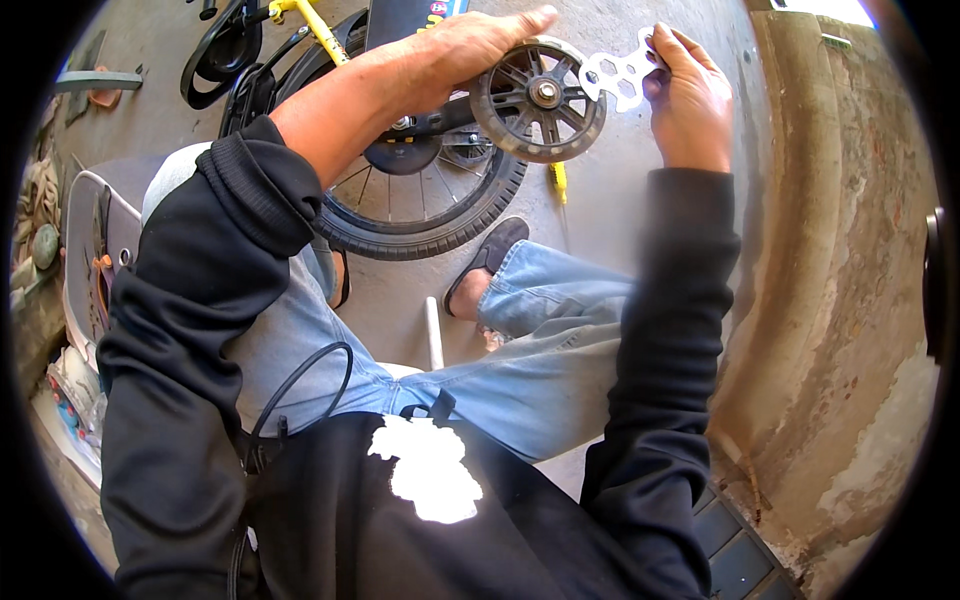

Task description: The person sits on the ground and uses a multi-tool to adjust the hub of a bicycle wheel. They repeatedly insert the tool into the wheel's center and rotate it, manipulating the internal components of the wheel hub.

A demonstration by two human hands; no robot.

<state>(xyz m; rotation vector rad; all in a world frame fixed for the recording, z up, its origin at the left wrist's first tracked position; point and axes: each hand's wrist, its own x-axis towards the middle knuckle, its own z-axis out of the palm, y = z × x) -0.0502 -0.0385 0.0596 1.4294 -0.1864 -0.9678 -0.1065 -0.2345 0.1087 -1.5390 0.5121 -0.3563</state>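
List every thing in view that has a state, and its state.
Left hand: against small wheel, fingers partly hidden
Right hand: gripping flat wrench
Flat wrench: held, off the hub nut
Hub nut: seated in small wheel
Large wheel: tyre fitted
Left sleeve: pushed up
Right sleeve: down

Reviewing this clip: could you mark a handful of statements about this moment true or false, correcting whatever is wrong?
1. The right hand holds a flat silver wrench with hexagonal holes. True.
2. The left hand hangs down beside the person's knee. False: it is raised, at the upper left edge of the small wheel.
3. A yellow-handled tool lies on the floor. True.
4. The large wheel has no spokes. False: thin spokes show inside its black tire.
5. The person wears blue jeans. True.
6. Both sleeves are white. False: both are black.
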